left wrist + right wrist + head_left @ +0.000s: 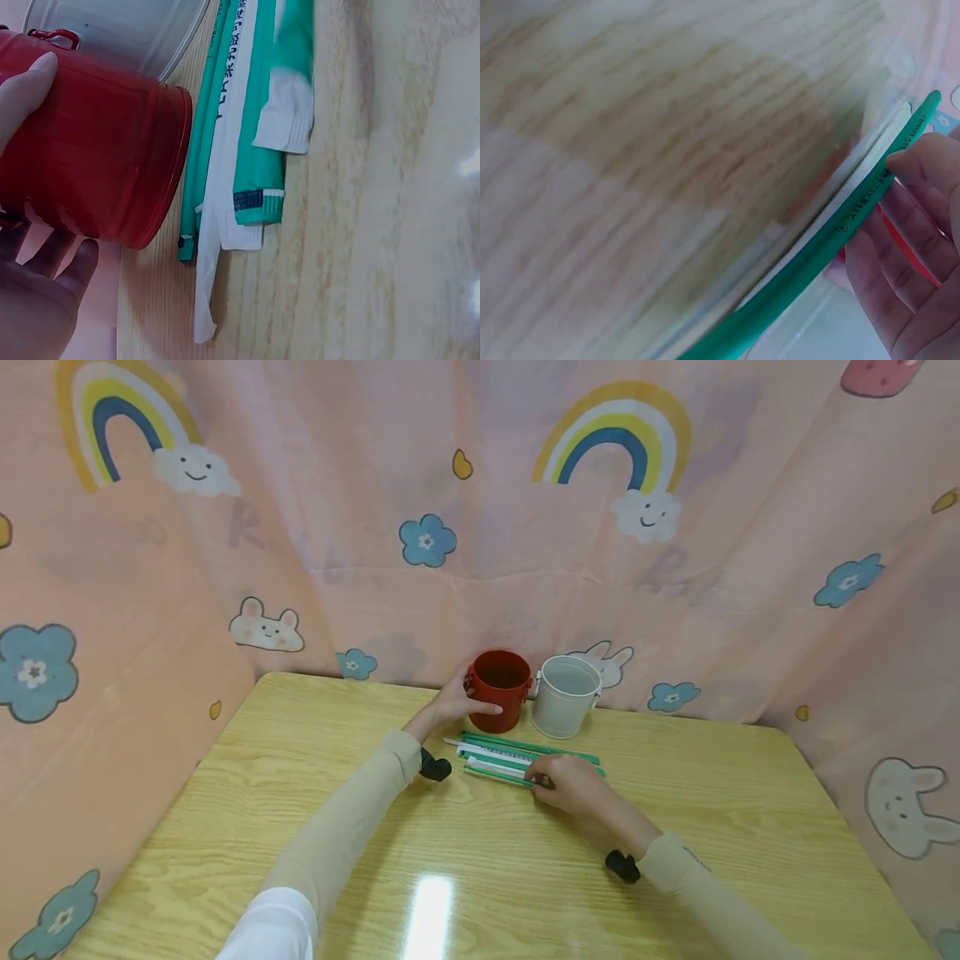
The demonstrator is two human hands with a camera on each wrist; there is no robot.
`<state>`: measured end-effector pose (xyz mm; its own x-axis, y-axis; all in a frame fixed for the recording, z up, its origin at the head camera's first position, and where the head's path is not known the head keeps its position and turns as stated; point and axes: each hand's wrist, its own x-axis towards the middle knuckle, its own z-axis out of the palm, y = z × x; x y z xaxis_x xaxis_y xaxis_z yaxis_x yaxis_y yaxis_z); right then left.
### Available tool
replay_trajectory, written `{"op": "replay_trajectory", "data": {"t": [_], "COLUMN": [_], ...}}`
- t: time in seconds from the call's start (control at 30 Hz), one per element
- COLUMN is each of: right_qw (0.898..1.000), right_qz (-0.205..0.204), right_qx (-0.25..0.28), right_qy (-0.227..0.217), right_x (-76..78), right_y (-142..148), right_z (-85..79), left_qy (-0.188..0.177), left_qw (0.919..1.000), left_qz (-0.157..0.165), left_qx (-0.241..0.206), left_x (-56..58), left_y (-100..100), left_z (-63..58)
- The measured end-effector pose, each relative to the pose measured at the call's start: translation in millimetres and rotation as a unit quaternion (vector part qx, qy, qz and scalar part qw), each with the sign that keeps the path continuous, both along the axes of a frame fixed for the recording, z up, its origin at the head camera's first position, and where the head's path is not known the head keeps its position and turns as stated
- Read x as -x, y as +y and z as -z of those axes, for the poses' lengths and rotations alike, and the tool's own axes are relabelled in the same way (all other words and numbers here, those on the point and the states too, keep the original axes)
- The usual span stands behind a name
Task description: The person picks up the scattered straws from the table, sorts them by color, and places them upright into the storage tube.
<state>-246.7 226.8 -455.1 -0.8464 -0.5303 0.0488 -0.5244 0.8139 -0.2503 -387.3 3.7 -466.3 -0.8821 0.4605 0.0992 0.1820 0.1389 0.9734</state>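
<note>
My left hand holds a small red metal bucket at the back of the table. In the left wrist view its thumb lies on the red wall, with the fingers around the other side. Below the buckets, several paper-wrapped straws, green and white, lie side by side. With thumb and fingers my right hand pinches a green wrapped straw at the near side of the row. A white wrapped straw shows alongside it in the right wrist view; whether that one is held too, I cannot tell.
A white metal bucket stands right beside the red one. Behind both hangs a pink patterned curtain, close to the back edge of the wooden table. Black wrist straps or mounts show near both cuffs.
</note>
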Motion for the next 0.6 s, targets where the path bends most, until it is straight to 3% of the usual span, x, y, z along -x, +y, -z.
{"op": "replay_trajectory", "data": {"t": [0.23,0.47,0.6], "right_qw": [1.0,0.996,0.992], "right_qz": [-0.005,0.049,0.055], "right_qx": [0.026,0.068,0.116], "right_qy": [0.004,-0.026,-0.02], "right_x": [-3.8,-5.2,-2.8], "right_y": [6,10,13], "right_z": [-9.1,-22.8,-29.4], "left_qy": [0.007,0.013,0.011], "left_qw": [1.0,0.9999,0.9999], "left_qz": [0.005,-0.002,-0.004], "left_qx": [-0.001,0.006,0.001], "left_x": [-1.3,-2.9,-2.6], "left_y": [-1,0,1], "left_z": [-1.2,-3.3,-3.8]}}
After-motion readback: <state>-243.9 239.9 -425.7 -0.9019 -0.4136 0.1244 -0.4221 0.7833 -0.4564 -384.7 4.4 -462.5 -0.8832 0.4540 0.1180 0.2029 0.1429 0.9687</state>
